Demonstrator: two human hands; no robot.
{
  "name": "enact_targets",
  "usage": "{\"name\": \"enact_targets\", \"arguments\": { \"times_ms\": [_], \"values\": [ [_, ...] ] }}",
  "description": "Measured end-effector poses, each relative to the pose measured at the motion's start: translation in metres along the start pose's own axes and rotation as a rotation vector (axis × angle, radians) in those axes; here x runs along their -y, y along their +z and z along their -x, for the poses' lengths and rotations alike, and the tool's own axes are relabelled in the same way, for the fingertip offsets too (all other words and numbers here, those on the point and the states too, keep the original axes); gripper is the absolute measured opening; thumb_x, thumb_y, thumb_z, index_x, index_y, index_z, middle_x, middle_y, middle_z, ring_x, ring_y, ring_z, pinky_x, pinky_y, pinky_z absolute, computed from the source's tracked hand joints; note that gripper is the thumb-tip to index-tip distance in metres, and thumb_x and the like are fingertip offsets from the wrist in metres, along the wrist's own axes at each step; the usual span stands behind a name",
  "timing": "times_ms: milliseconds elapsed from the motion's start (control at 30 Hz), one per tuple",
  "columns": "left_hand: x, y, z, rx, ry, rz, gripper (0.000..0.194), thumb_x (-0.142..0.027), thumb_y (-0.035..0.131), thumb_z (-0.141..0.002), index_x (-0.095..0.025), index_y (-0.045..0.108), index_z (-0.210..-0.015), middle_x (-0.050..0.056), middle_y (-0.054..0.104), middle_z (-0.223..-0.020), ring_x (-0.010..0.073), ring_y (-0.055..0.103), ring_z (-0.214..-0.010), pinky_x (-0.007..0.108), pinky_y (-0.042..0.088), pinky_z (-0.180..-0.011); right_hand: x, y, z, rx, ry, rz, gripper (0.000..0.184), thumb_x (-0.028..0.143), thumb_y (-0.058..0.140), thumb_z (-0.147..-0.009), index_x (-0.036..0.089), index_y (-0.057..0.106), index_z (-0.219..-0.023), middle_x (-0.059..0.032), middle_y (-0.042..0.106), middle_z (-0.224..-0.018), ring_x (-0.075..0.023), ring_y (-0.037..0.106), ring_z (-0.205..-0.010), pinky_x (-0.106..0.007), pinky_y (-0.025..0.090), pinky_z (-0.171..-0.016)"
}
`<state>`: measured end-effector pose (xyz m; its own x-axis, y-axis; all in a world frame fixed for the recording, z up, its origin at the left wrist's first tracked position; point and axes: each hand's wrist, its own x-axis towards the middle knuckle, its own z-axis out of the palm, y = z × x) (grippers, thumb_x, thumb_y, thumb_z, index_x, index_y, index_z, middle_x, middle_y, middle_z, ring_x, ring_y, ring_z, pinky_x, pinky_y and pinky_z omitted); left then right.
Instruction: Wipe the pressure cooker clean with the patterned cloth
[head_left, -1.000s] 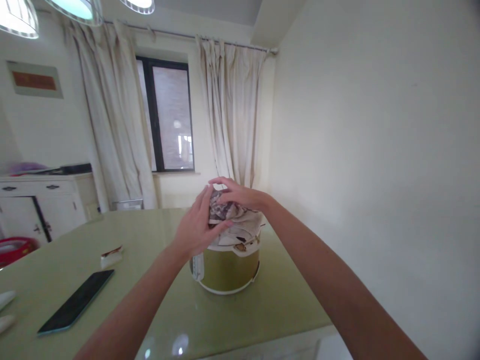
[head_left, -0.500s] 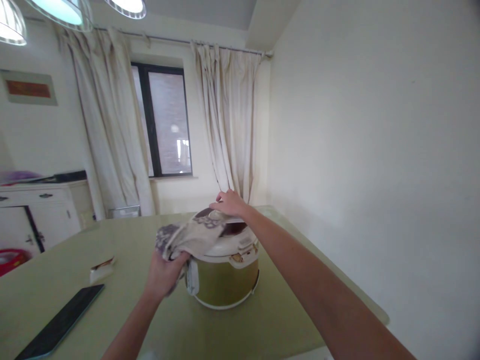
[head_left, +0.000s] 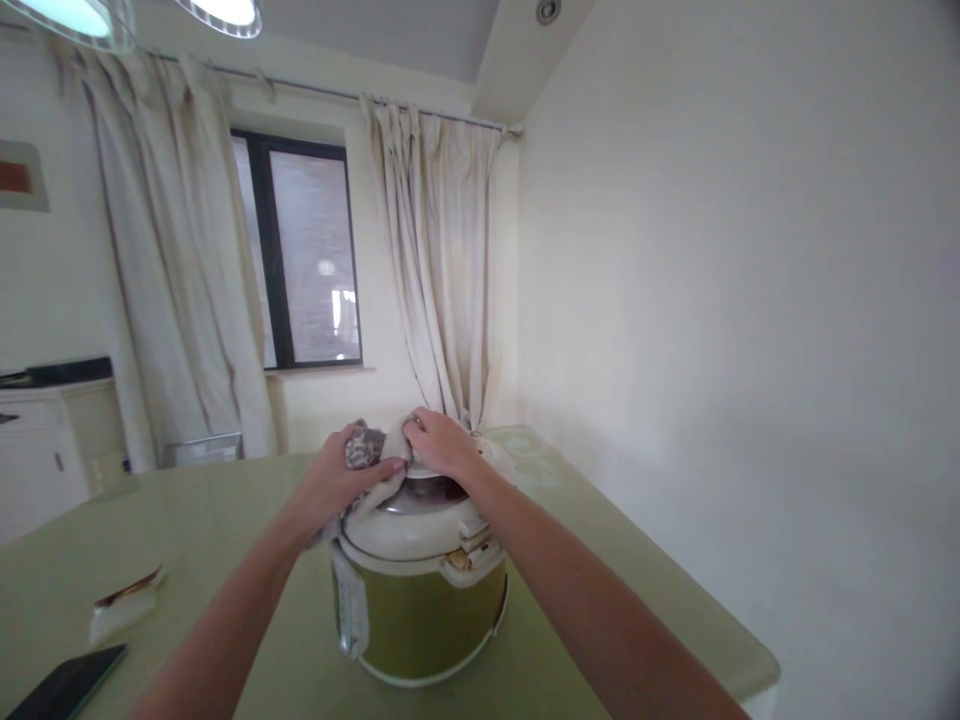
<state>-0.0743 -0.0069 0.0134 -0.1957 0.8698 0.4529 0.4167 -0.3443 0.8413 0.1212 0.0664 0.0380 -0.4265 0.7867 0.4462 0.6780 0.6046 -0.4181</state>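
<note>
An electric cooker with a white lid and a gold-green body stands on the table in front of me. A patterned cloth, grey and off-white, lies bunched over the far left part of the lid. My left hand is closed around the bunched cloth, thumb pointing right, above the lid's left side. Over the middle of the lid, my right hand has its fingers curled on the cloth's right end. The lid's top centre is partly hidden by my hands and the cloth.
The pale green table has its right edge close to the white wall. A dark flat phone-like slab and a small white packet lie to the left. Behind are curtains, a window and a white cabinet.
My left hand has lifted the cloth up and toward the lid's centre. My right hand has come to the cloth and grips it. The camera view has shifted, with the cooker appearing nearer.
</note>
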Motion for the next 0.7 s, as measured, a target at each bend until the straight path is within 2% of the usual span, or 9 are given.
{"name": "enact_targets", "arguments": {
  "times_ms": [67,133,233,300,367,467,567,633,700],
  "values": [
    [0.006,0.009,-0.019,-0.064,0.007,-0.058,0.066,-0.061,0.087,-0.056,-0.018,0.069,-0.102,0.006,0.078,-0.091,0.0267,0.073,-0.087,0.038,0.061,-0.083,-0.001,0.0,0.002,-0.001,-0.013,-0.061,0.037,0.039,0.036,-0.105,0.026,0.064,-0.125,-0.0086,0.074,-0.126,-0.0269,0.068,-0.116,-0.037,0.049,-0.094],
    [0.015,0.013,-0.03,-0.1,-0.069,0.036,0.068,-0.057,0.086,-0.055,-0.017,0.067,-0.107,0.005,0.078,-0.091,0.0259,0.073,-0.084,0.037,0.061,-0.078,-0.001,-0.001,0.003,0.0,-0.021,-0.118,0.039,0.041,0.034,-0.107,0.027,0.061,-0.13,-0.0091,0.072,-0.13,-0.0279,0.067,-0.121,-0.039,0.049,-0.098],
    [0.018,0.008,-0.028,-0.053,-0.102,0.119,0.07,-0.052,0.085,-0.057,-0.016,0.068,-0.115,0.006,0.079,-0.094,0.0258,0.074,-0.084,0.037,0.062,-0.077,0.0,-0.003,0.005,0.013,0.019,-0.164,0.047,0.053,0.035,-0.107,0.026,0.057,-0.137,-0.0102,0.073,-0.131,-0.0308,0.067,-0.122,-0.043,0.048,-0.102],
    [0.013,0.001,-0.014,-0.014,-0.025,0.054,0.062,-0.052,0.081,-0.063,-0.017,0.07,-0.114,0.007,0.079,-0.099,0.0268,0.073,-0.091,0.038,0.062,-0.083,0.001,-0.004,0.005,0.019,0.051,-0.175,0.056,0.063,0.038,-0.104,0.026,0.053,-0.144,-0.011,0.073,-0.131,-0.0327,0.067,-0.122,-0.046,0.048,-0.103],
    [0.01,-0.005,0.011,-0.029,0.074,-0.061,0.054,-0.054,0.075,-0.072,-0.019,0.071,-0.113,0.007,0.079,-0.104,0.0278,0.072,-0.098,0.04,0.06,-0.092,0.002,-0.004,0.004,0.018,0.061,-0.178,0.068,0.073,0.041,-0.101,0.026,0.05,-0.148,-0.0121,0.072,-0.132,-0.034,0.067,-0.123,-0.047,0.048,-0.104],
    [0.018,-0.006,0.066,-0.148,0.224,-0.229,0.051,-0.052,0.07,-0.078,-0.022,0.072,-0.119,0.008,0.075,-0.117,0.029,0.07,-0.109,0.043,0.056,-0.102,0.005,-0.005,0.005,0.022,0.041,-0.179,0.077,0.081,0.041,-0.097,0.025,0.05,-0.149,-0.0128,0.072,-0.133,-0.0346,0.066,-0.125,-0.047,0.048,-0.104],
    [0.038,0.005,0.116,-0.239,0.395,-0.363,0.044,-0.045,0.077,-0.077,-0.026,0.074,-0.117,0.01,0.065,-0.132,0.0299,0.066,-0.119,0.042,0.056,-0.102,0.007,-0.006,0.005,0.025,0.03,-0.177,0.077,0.082,0.042,-0.096,0.026,0.051,-0.148,-0.0129,0.072,-0.133,-0.0349,0.066,-0.124,-0.047,0.048,-0.103],
    [0.045,0.013,0.125,-0.248,0.462,-0.401,0.045,-0.043,0.082,-0.072,-0.027,0.076,-0.113,0.011,0.064,-0.13,0.0297,0.067,-0.115,0.041,0.058,-0.097,0.007,-0.006,0.005,0.023,0.021,-0.174,0.076,0.08,0.044,-0.096,0.026,0.052,-0.148,-0.0132,0.072,-0.132,-0.0351,0.066,-0.123,-0.047,0.048,-0.103],
    [0.041,0.015,0.105,-0.226,0.411,-0.366,0.048,-0.043,0.081,-0.072,-0.025,0.074,-0.116,0.01,0.067,-0.127,0.0292,0.068,-0.113,0.041,0.058,-0.098,0.006,-0.006,0.004,0.034,0.017,-0.188,0.074,0.08,0.044,-0.097,0.026,0.053,-0.148,-0.0128,0.073,-0.13,-0.0346,0.067,-0.122,-0.046,0.048,-0.103]
  ]
}}
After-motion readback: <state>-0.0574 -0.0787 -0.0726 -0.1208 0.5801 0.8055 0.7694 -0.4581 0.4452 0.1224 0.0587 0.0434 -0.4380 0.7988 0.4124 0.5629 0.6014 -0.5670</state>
